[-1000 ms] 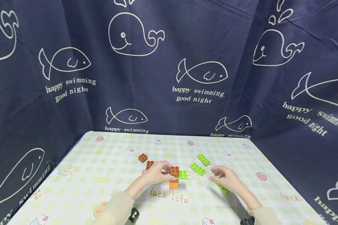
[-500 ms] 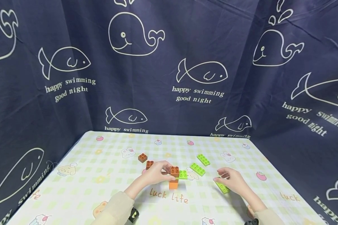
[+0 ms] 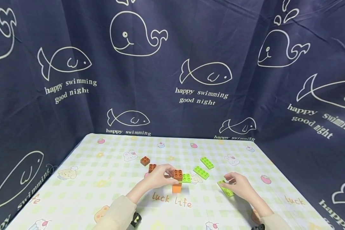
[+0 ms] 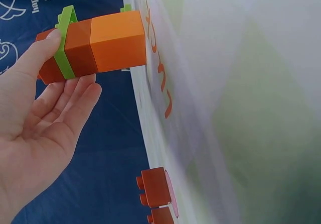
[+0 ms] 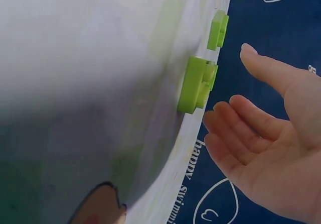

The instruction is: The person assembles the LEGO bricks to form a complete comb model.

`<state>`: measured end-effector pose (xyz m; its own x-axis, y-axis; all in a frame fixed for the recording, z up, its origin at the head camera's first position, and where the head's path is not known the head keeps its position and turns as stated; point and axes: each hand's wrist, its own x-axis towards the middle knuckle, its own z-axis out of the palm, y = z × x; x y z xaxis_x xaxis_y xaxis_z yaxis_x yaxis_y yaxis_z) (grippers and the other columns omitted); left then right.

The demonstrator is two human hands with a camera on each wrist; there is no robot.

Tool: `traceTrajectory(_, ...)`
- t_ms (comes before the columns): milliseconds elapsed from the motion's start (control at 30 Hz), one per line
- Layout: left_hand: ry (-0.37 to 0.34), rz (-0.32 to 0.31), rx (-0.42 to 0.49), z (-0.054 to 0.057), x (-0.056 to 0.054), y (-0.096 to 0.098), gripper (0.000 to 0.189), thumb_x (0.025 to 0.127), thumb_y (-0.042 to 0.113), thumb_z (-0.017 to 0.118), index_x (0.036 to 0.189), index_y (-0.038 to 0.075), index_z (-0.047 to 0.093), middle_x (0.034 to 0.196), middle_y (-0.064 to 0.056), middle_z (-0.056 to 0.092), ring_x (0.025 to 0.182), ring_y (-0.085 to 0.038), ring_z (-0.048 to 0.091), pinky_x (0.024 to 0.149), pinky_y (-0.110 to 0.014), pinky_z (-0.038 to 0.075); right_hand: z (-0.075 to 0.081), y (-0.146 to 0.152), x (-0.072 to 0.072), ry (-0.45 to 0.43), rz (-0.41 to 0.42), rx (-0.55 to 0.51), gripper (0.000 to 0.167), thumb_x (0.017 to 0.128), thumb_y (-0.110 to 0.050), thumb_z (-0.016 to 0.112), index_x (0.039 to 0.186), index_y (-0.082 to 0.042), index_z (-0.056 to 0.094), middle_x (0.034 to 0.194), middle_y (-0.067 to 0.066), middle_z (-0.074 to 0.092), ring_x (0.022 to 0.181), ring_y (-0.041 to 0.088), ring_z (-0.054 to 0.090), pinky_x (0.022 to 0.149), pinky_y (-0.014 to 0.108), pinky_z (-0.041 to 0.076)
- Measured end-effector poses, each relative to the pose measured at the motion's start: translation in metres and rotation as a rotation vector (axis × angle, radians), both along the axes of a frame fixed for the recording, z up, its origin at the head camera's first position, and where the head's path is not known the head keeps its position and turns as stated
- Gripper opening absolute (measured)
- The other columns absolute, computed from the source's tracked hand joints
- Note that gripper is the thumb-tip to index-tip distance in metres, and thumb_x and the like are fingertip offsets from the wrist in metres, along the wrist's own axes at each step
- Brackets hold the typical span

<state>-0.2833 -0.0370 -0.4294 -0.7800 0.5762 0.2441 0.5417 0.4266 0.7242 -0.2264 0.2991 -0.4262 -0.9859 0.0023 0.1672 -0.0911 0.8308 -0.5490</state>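
My left hand (image 3: pixel 158 177) grips an upright stack of building bricks in the head view. At its bottom is an orange brick (image 4: pixel 119 39), with a brown brick (image 4: pixel 80 48) above that. A thin green brick (image 3: pixel 186 178) comes over these and juts out to the right, under a brown top brick (image 3: pixel 177 173). In the left wrist view the thumb lies against the green layer, and the fingers are on the far side. My right hand (image 3: pixel 240 186) hovers over a loose green brick (image 5: pixel 190 86), thumb and fingers spread apart with nothing between them.
Two more green bricks, a nearer one (image 3: pixel 201 172) and a farther one (image 3: pixel 207 162), lie right of the stack. Behind the left hand are a brown brick (image 3: pixel 145 160) and another brown brick (image 3: pixel 152 168). A patterned cloth (image 3: pixel 103 191) covers the table; dark curtains (image 3: pixel 172 41) surround it.
My right hand has shifted right, to above the nearest loose green brick, uncovering more of it. The left hand and the stack have stayed in place.
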Motion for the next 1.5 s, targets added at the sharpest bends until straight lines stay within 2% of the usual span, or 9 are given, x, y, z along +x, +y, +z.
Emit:
traceTrajectory(433, 0.015, -0.001, -0.004, -0.0001, -0.0009, 0.0003, 0.039, 0.078, 0.033, 0.075, 0.107, 0.008, 0.063, 0.093, 0.004, 0.064, 0.086, -0.007, 0.06, 0.079, -0.022, 0.054, -0.0063, 0.0031, -0.0042, -0.056, -0.031, 0.036, 0.044, 0.075, -0.025, 0.078, 0.104, 0.005, 0.063, 0.094, 0.012, 0.067, 0.081, 0.021, 0.063, 0.07, 0.034, 0.054)
traceTrajectory(767, 0.019, -0.002, -0.006, -0.0001, -0.0007, -0.0002, 0.038, 0.078, 0.034, 0.075, 0.106, 0.01, 0.064, 0.092, 0.006, 0.064, 0.086, -0.006, 0.06, 0.078, -0.021, 0.053, -0.0063, -0.0006, -0.0031, -0.08, -0.018, 0.042, 0.044, 0.071, -0.022, 0.08, 0.102, 0.005, 0.064, 0.092, 0.009, 0.067, 0.079, 0.018, 0.061, 0.068, 0.031, 0.053)
traceTrajectory(933, 0.02, -0.006, -0.003, 0.0001, -0.0004, -0.0003, 0.039, 0.078, 0.034, 0.075, 0.107, 0.01, 0.063, 0.093, 0.006, 0.064, 0.086, -0.006, 0.06, 0.079, -0.021, 0.053, -0.0058, -0.0022, -0.0027, -0.083, -0.009, 0.05, 0.046, 0.069, -0.02, 0.081, 0.103, 0.005, 0.063, 0.094, 0.01, 0.066, 0.08, 0.018, 0.061, 0.07, 0.033, 0.053)
traceTrajectory(1133, 0.023, -0.008, -0.001, -0.0004, -0.0006, -0.0002, 0.039, 0.079, 0.034, 0.075, 0.106, 0.01, 0.063, 0.093, 0.006, 0.064, 0.087, -0.008, 0.061, 0.08, -0.026, 0.055, -0.0068, -0.0031, -0.0023, -0.091, -0.009, 0.048, 0.045, 0.068, -0.013, 0.081, 0.106, 0.004, 0.063, 0.096, 0.009, 0.065, 0.084, 0.019, 0.061, 0.073, 0.035, 0.053)
traceTrajectory(1367, 0.031, -0.011, 0.003, -0.0008, -0.0011, -0.0002, 0.039, 0.078, 0.034, 0.075, 0.106, 0.01, 0.063, 0.092, 0.006, 0.064, 0.087, -0.009, 0.061, 0.08, -0.027, 0.054, -0.0069, -0.0058, -0.0012, -0.063, 0.027, 0.036, 0.048, 0.067, -0.006, 0.08, 0.11, 0.004, 0.061, 0.098, 0.009, 0.065, 0.085, 0.02, 0.061, 0.075, 0.037, 0.053)
traceTrajectory(1500, 0.024, -0.008, 0.004, -0.0006, -0.0006, -0.0002, 0.039, 0.078, 0.034, 0.075, 0.107, 0.01, 0.063, 0.092, 0.006, 0.064, 0.087, -0.009, 0.061, 0.081, -0.028, 0.054, -0.0068, -0.0054, -0.0013, -0.079, 0.015, 0.045, 0.051, 0.066, -0.011, 0.082, 0.11, 0.005, 0.061, 0.096, 0.009, 0.065, 0.085, 0.02, 0.061, 0.075, 0.038, 0.053)
